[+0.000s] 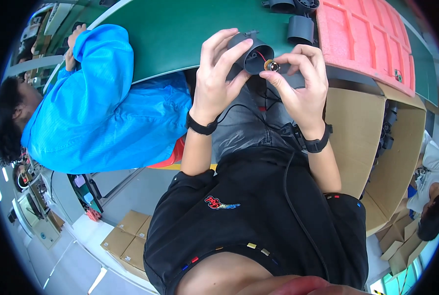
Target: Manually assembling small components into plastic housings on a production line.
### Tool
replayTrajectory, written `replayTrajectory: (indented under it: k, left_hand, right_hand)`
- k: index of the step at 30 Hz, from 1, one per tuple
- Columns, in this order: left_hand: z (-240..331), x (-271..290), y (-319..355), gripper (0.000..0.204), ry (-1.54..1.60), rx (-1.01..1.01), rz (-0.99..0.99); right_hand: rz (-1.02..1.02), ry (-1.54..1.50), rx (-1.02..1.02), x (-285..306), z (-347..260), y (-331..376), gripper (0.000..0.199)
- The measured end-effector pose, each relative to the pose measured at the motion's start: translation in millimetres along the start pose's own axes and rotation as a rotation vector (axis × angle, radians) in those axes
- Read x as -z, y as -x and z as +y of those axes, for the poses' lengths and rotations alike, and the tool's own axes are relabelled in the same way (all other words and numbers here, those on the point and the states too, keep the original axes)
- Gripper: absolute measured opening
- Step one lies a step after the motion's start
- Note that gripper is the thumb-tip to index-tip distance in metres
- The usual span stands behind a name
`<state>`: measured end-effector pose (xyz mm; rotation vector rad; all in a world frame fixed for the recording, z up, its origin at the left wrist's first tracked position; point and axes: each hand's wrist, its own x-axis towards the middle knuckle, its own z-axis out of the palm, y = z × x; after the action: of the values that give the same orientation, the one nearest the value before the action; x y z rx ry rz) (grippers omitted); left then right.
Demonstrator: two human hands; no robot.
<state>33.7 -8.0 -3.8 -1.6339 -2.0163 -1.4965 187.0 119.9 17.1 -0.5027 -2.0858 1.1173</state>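
My left hand (212, 83) grips a dark grey cylindrical plastic housing (238, 45), fingers over its outside and thumb at the lower rim. The housing's hollow end is turned toward my other hand. Pinched between thumb and fingers of my right hand (305, 81) is a small round metallic part (272, 66) with a brass-coloured edge. A red wire (261, 56) runs from this part into the housing's opening; its far end is hidden. Both hands are raised close together over the near edge of the green tabletop (173, 37).
More grey housings (300, 29) stand at the table's far right, beside a pink foam tray (367, 37). An open cardboard box (350, 142) with dark parts is to my right. A co-worker in a blue jacket (96, 108) sits close on my left. Dark cables hang below my hands.
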Motion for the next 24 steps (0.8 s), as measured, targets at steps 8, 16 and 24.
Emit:
replayTrajectory:
  k: [8, 16, 24]
  left_hand:
    - [4.7, -8.5, 3.3, 0.065, 0.094, 0.027, -0.017]
    - [4.1, -7.8, 8.2, 0.062, 0.098, 0.036, 0.084]
    - [-2.5, -8.8, 0.5, 0.056, 0.138, 0.090, 0.117]
  right_hand:
    - [0.184, 0.163, 0.246, -12.9, -5.2, -8.9, 0.029]
    - [0.109, 0.264, 0.299, -9.8, -14.2, -9.2, 0.023]
    - [0.094, 0.143, 0.189, -18.6, -15.0, -28.1, 0.037]
